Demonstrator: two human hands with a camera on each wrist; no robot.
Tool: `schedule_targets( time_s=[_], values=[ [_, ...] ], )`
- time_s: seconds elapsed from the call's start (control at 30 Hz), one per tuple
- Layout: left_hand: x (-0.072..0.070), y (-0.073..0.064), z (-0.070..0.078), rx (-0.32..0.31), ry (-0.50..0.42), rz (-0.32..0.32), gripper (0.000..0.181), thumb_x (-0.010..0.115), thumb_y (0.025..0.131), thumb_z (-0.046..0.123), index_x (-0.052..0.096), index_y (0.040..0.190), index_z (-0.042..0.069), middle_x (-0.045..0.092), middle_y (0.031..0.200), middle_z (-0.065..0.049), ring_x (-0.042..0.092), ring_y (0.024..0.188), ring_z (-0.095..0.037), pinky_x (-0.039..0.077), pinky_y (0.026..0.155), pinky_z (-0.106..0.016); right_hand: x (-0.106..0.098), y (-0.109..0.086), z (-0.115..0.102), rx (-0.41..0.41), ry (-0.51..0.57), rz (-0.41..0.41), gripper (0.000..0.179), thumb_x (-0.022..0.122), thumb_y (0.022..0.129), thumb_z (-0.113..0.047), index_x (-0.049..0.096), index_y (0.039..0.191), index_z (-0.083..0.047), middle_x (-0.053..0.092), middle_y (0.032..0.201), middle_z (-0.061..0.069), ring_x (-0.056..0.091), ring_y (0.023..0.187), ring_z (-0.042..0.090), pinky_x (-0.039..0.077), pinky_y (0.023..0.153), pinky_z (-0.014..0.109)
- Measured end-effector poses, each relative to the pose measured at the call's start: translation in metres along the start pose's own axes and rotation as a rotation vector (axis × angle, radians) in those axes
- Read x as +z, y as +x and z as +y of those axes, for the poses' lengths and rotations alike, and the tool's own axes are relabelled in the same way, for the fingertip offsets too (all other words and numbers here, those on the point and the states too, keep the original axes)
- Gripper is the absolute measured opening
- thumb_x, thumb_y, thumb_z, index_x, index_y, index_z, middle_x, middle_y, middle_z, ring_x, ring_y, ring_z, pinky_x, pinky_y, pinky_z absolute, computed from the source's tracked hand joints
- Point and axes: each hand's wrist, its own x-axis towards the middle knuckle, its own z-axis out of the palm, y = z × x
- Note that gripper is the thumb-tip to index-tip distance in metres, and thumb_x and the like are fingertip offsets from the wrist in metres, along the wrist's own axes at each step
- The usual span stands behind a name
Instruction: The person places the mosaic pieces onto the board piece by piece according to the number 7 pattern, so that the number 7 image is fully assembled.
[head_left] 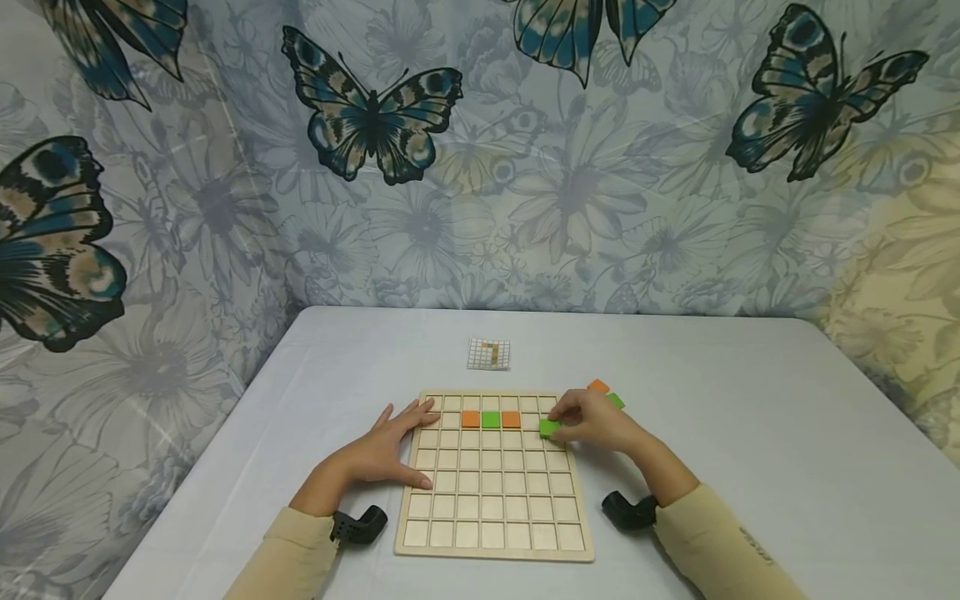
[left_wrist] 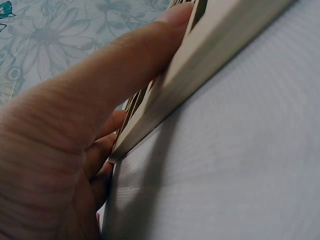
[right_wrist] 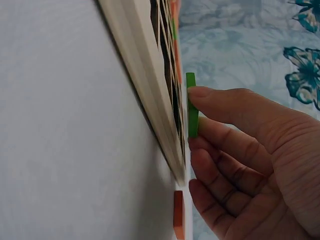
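A wooden grid board (head_left: 491, 533) lies on the white table. In its second row from the far side sit an orange tile (head_left: 470, 419), a green tile (head_left: 491, 419) and another orange tile (head_left: 511, 419). My left hand (head_left: 378, 450) rests on the board's left edge, fingers spread and thumb on the rim. Above the right side of the board, my right hand (head_left: 600, 421) pinches a green tile (right_wrist: 192, 112) between thumb and fingers. In the right wrist view that tile is held just off the board's surface.
A small printed pattern card (head_left: 489, 354) lies beyond the board. Past my right hand, an orange tile (head_left: 598, 386) and a green tile (head_left: 616, 400) lie on the table. Black wrist cameras (head_left: 360, 525) are strapped to both wrists. A butterfly-patterned cloth (head_left: 480, 208) hangs behind the table.
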Motion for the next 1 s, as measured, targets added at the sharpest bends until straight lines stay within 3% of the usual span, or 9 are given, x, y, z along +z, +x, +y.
schedule_targets(
  time_s=[0.5,0.7,1.0],
  values=[
    [0.001,0.001,-0.001,-0.005,0.0,-0.009,0.096,0.082,0.063,0.048,0.039,0.142,0.016,0.02,0.156,-0.004,0.009,0.146,-0.028,-0.009,0.117,-0.052,0.008,0.008,-0.016,0.01,-0.011,-0.009,0.02,0.078,0.074,-0.015,0.069,0.09,-0.007,0.067,0.089,0.001,0.055,0.076,0.009,0.049,0.064,0.019],
    [0.002,0.002,-0.003,-0.003,0.026,-0.01,0.096,0.081,0.063,0.05,0.038,0.142,0.016,0.018,0.157,-0.004,0.009,0.146,-0.027,-0.008,0.117,-0.052,0.012,0.01,-0.018,-0.02,-0.002,-0.031,0.021,0.077,0.075,-0.017,0.07,0.092,-0.006,0.066,0.089,0.003,0.056,0.075,0.008,0.049,0.063,0.019],
    [0.002,0.001,-0.003,0.0,0.02,-0.007,0.096,0.081,0.063,0.05,0.039,0.142,0.015,0.018,0.157,-0.004,0.009,0.146,-0.028,-0.008,0.117,-0.052,0.013,0.014,-0.024,-0.015,0.017,-0.037,0.019,0.077,0.075,-0.016,0.07,0.091,-0.007,0.067,0.092,0.002,0.06,0.082,0.012,0.053,0.072,0.024]
  ],
)
